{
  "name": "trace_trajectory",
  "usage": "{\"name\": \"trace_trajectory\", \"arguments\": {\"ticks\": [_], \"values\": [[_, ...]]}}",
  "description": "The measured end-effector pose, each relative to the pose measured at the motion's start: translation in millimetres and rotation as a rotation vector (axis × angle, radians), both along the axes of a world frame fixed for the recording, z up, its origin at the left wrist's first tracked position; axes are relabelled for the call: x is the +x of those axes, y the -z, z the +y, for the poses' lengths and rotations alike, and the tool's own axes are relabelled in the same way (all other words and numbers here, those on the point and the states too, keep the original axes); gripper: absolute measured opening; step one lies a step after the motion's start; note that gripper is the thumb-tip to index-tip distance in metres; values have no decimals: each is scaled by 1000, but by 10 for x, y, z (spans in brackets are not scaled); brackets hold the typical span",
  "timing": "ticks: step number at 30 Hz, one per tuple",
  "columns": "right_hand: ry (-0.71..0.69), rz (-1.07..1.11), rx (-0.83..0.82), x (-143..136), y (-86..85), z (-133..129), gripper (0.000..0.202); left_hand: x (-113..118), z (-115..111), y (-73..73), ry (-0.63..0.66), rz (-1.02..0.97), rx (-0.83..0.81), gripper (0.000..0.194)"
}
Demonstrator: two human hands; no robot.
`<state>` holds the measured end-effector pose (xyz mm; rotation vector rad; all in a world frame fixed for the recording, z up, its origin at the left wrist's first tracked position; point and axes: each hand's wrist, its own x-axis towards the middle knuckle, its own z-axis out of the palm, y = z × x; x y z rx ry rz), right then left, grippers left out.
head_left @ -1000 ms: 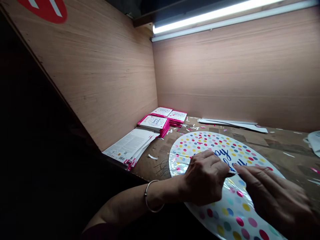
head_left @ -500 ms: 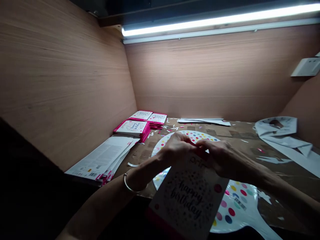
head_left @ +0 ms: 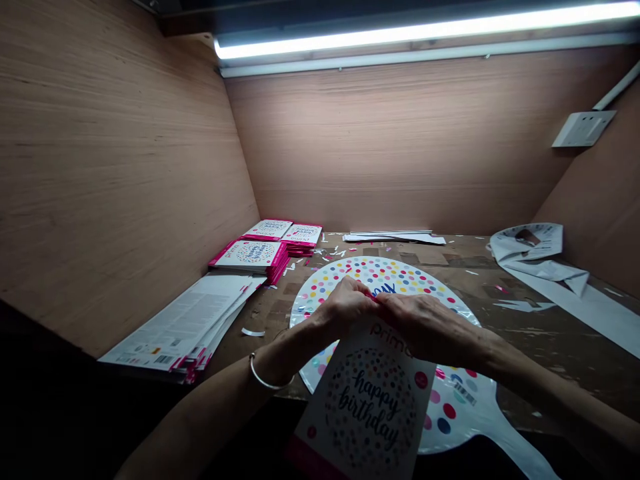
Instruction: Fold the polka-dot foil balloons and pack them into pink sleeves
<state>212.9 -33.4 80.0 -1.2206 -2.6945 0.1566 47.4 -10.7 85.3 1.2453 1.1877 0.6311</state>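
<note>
A white and pink cardboard sleeve [head_left: 367,413] printed "happy birthday" hangs tilted over the table's front edge. My left hand [head_left: 347,303] and my right hand [head_left: 425,323] meet at its top end, both with fingers closed on the pink edge there. The fingertips partly hide that end. Beneath my hands lies a round, flat, white foil balloon [head_left: 453,427] with coloured dots, its tail pointing toward the lower right. The sleeve and my arms cover part of the balloon.
Stacked pink-edged packs [head_left: 255,255] stand at the back left. Flat printed card sleeves [head_left: 175,327] lie in front of them. White strips [head_left: 395,237] rest along the back wall, a crumpled white band [head_left: 540,267] at right. Paper scraps litter the cardboard-covered tabletop [head_left: 270,310].
The view has shifted slightly to the right. Both hands still grip the sleeve's top end, and my right hand has come closer over the sleeve, its fingers lying flatter.
</note>
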Motion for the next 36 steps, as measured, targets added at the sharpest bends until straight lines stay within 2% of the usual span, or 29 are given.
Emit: {"name": "trace_trajectory", "arguments": {"ticks": [6,9,11,16,20,25,28,32,36], "values": [[98,-7,15,-43,90,11,17,51,48,99,-37,-14,8,16],[109,67,-67,-29,101,59,18,33,69,165,-23,-17,-16,16],[84,230,-254,1,102,101,19,2,75,219,21,-42,-40,17],[36,755,-928,138,144,165,19,-92,46,279,83,-135,-51,20],[65,1031,-1169,234,254,158,21,-135,24,243,85,-195,-74,24],[99,1243,-1284,258,407,149,21,-150,39,250,54,-206,-92,22],[111,1273,-1317,241,477,144,20,-155,53,293,41,-216,-106,22],[58,1258,-1363,233,555,137,24,-180,68,332,21,-232,-110,26],[97,1280,-1373,252,625,158,29,-213,101,337,-18,-226,-114,29]]}}
